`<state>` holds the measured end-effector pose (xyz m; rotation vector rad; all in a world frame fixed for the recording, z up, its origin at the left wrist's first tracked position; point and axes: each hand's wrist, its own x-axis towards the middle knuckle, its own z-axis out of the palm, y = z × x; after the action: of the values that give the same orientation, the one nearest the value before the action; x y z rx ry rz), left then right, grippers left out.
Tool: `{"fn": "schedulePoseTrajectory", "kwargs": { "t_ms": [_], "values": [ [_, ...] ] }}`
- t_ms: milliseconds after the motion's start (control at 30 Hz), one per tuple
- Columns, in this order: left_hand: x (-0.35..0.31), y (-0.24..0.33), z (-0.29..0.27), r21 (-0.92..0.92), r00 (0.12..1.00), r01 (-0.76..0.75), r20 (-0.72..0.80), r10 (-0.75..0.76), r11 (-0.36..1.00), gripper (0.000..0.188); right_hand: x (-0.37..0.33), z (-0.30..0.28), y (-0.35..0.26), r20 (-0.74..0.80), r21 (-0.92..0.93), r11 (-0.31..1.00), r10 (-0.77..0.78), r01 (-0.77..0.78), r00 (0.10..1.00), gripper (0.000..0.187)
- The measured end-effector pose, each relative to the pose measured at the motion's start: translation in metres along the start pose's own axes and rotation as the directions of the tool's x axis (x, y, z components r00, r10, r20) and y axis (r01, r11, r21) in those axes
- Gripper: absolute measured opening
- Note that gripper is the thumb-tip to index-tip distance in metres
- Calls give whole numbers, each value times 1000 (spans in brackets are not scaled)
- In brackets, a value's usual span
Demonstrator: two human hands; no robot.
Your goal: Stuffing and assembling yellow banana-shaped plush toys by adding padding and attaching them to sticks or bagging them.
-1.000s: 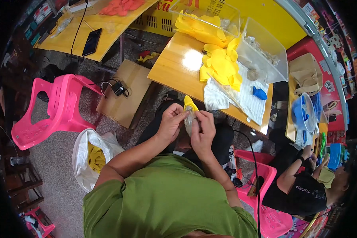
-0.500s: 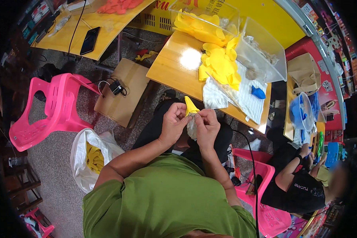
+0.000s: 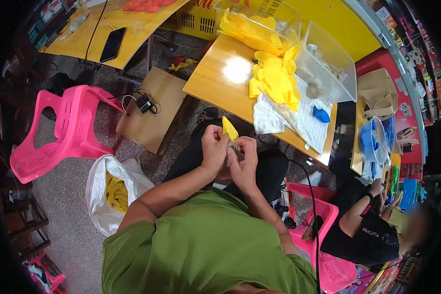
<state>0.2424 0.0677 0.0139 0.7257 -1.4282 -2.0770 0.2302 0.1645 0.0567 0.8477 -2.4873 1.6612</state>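
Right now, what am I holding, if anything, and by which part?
Your left hand and right hand hold a yellow piece by its near end, together with a greyish wad; its pointed tip is free.

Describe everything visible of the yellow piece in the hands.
The yellow piece is plain and bright, apparently soft fabric, narrowing to a tip aimed up in the picture. It is held near the dark-clothed legs. The left hand grips its lower side; the right hand is close below, at a greyish tuft. Its base is partly hidden.
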Motion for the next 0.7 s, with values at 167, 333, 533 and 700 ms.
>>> {"fn": "schedulePoseTrajectory", "kwargs": {
  "t_ms": [167, 333, 533, 700],
  "values": [
    [-5, 3, 0, -162, 985, 169, 61, -161, 972, 9, -3, 10, 12, -114, -46, 997, -69, 64, 991, 24],
    [-7, 50, -12, 82, 856, 308, 411, -314, 948, 16, -3, -3, 36, 32, 581, 707, 475, -403, 879, 10],
    [3, 32, -29, -90, 922, 224, 341, -181, 971, 20, -3, -10, 33, 401, 840, 160, 461, -519, 791, 11],
    [0, 31, -27, 42, 892, 285, 354, -281, 958, 20, -10, -4, 19, 412, 788, 212, 518, -579, 750, 13]
  ]
}}
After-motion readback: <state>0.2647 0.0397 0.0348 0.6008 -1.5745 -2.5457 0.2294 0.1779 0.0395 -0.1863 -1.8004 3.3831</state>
